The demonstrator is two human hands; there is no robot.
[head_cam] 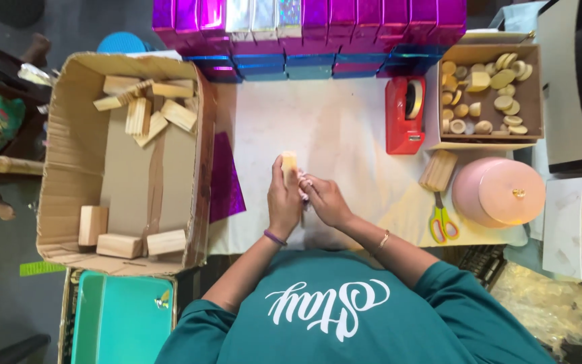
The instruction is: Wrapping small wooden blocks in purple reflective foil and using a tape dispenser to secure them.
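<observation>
Left hand point(284, 199) grips one small wooden block point(289, 162), fingers wrapped around its lower half, top end sticking up. It's held over the middle of the counter point(345, 135), toward the near edge. Right hand point(325, 200) is pressed against the left, fingertips at the block's base; can't tell how firm its grip is or whether it holds anything itself.

Counts:
- Cardboard box point(69, 148) off the counter's left edge: 3 blocks at its near end, a loose pile of roughly 7 at the far end.
- 1 purple foil sheet point(225, 178) at the left edge.
- 1 red tape dispenser point(405, 114), far right.
- 1 small carton point(490, 91) at the far right corner holding wooden discs, too jumbled to count.
- 1 ribbed wooden block point(438, 170), 1 pair of scissors point(442, 219), 1 round pink lidded box point(500, 192) along the right edge.
- Row of shiny magenta and blue boxes point(318, 34) along the far edge.
</observation>
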